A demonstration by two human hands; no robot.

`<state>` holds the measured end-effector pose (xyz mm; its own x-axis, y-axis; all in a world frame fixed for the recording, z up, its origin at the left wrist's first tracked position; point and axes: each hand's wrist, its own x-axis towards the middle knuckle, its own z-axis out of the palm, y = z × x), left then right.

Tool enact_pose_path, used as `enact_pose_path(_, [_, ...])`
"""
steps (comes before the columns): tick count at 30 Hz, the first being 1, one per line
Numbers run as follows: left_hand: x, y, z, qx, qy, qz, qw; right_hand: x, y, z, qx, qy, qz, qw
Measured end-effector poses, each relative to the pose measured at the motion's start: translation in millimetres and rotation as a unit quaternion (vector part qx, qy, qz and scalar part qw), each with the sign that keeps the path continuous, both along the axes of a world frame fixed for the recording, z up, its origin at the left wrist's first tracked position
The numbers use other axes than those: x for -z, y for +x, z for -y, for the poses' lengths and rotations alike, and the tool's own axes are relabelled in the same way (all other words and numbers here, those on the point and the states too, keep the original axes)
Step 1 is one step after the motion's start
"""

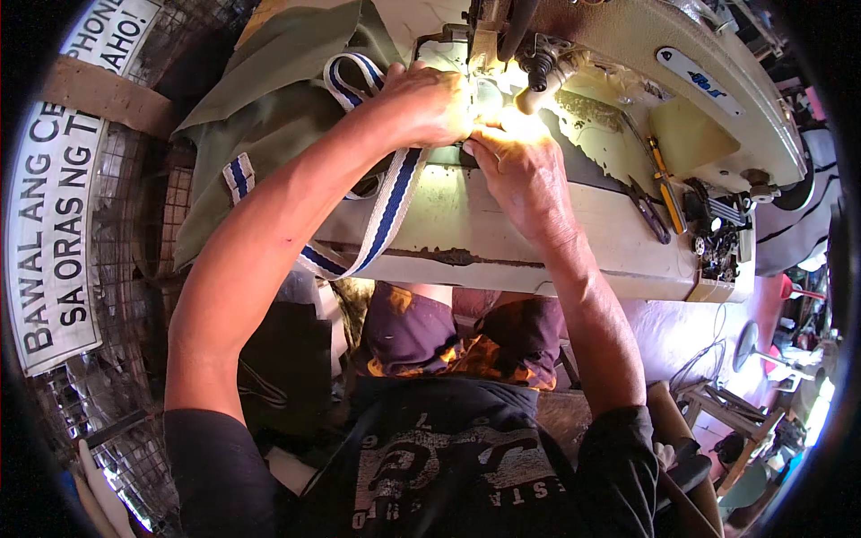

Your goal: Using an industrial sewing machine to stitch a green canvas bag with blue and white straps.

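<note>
Where a bright glow falls at the top centre of the frame, the left hand (435,106) and right hand (520,170) come close together at a sewing machine (619,40).
The fingers of both are curled in, the grip narrow, but glare and the hands themselves hide what they pinch, so I cannot tell whether either holds anything. A white strap (391,211) with a blue stripe hangs in a loop below the left wrist, left of centre; another loop rises above that forearm, and an end shows to its left, over the olive cloth (278,94) spread across the upper left. At right of centre, a screwdriver (667,188) with a yellow and black handle lies beside dark-handled scissors (649,213) on the table (466,215).
</note>
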<state>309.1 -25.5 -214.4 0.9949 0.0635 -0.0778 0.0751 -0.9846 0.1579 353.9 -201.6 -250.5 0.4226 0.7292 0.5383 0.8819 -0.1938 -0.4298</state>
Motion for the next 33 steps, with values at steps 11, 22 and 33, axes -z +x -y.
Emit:
enact_pose_path(11, [-6,-40,-13,0.226,0.058,0.218,0.948,-3,-4,-1,0.029,-0.084,0.063,0.994])
enact_pose_path(22, [19,-51,-16,0.208,-0.094,0.243,0.943,7,-1,2,0.004,-0.02,0.091,0.996])
enact_pose_path(33, [21,-52,-15,0.211,-0.106,0.254,0.938,9,-4,4,0.005,-0.038,0.086,0.996])
